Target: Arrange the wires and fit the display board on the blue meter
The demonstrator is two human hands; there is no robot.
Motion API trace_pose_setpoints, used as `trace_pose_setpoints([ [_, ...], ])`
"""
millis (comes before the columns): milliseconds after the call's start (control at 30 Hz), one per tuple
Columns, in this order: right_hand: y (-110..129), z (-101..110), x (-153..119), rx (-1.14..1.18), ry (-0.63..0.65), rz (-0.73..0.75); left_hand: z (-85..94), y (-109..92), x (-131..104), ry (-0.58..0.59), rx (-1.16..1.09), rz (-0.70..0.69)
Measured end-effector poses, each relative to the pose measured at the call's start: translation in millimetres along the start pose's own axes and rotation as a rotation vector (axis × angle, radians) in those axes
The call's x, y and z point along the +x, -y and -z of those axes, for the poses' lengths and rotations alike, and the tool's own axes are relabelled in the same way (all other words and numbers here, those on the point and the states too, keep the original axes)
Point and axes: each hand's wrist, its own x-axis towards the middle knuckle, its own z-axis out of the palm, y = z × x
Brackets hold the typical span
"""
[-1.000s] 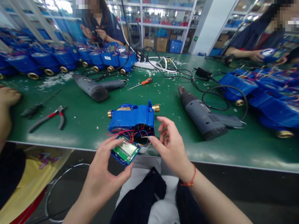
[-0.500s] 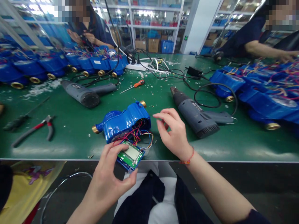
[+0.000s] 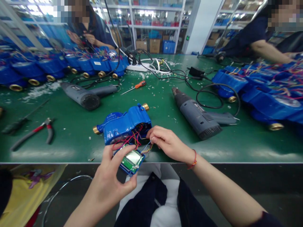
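My left hand [image 3: 113,170] grips a green circuit board with a small display [image 3: 133,157], set in a blue frame, at the table's front edge. Behind it a blue meter housing [image 3: 125,123] with brass ends lies on the table, its open side toward the right. Red wires [image 3: 134,137] run between housing and board. Right of the board, my right hand [image 3: 168,142] pinches the thin blue, white and yellow wires [image 3: 149,146], fingertips closed beside the housing's opening.
Heat guns lie on the green table [image 3: 151,97], one left [image 3: 82,96] and one right [image 3: 199,118]. Pliers [image 3: 35,134] and screwdrivers [image 3: 134,87] lie about. Several blue meters [image 3: 267,97] stand at both sides. A power strip [image 3: 138,67] and two people are beyond.
My right hand has moved left and down to the thin wires and closed its fingers on them. My left hand still holds the board, which has shifted slightly left.
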Motion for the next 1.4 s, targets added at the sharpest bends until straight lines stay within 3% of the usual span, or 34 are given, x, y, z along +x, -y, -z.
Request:
trace_pose_setpoints([
  [167,-4,0,1,-0.006,-0.006,-0.053,2.6,-3,3,0.117,0.091,0.003],
  [333,-1,-2,-4,-0.036,-0.027,-0.069,2.7,-10,9,0.119,0.105,0.005],
  [467,5,-2,-11,-0.072,0.029,0.000,1.1,-10,9,0.120,0.104,0.053],
  [533,5,-5,-13,-0.093,0.033,-0.035,0.3,-9,9,0.132,0.104,0.067],
  [733,7,-21,-7,-0.004,-0.226,-0.187,1.0,-10,9,0.137,0.112,0.091],
  [833,22,8,-20,-0.046,-0.379,-0.160,2.4,-14,10,0.130,0.105,0.110],
  [900,29,50,-37,-0.264,-0.541,-0.143,2.6,-15,9,0.140,0.090,0.132],
  [1000,17,129,-69,-0.646,-0.752,-0.326,1.6,-12,8,0.146,0.063,0.167],
  [1033,7,153,-79,-0.709,-0.736,-0.363,1.2,-11,7,0.146,0.055,0.168],
  [1067,-5,173,-88,-0.883,-0.544,-0.420,0.8,-9,7,0.146,0.049,0.163],
  [1167,-44,206,-108,-0.939,-0.190,-0.472,-0.4,-6,7,0.159,0.033,0.148],
  [1267,-69,205,-109,-0.963,0.018,-0.461,-1.6,-9,7,0.132,0.016,0.179],
  [1400,-73,187,-87,-0.974,0.153,-0.392,-3.5,-13,7,0.118,0.018,0.204],
])
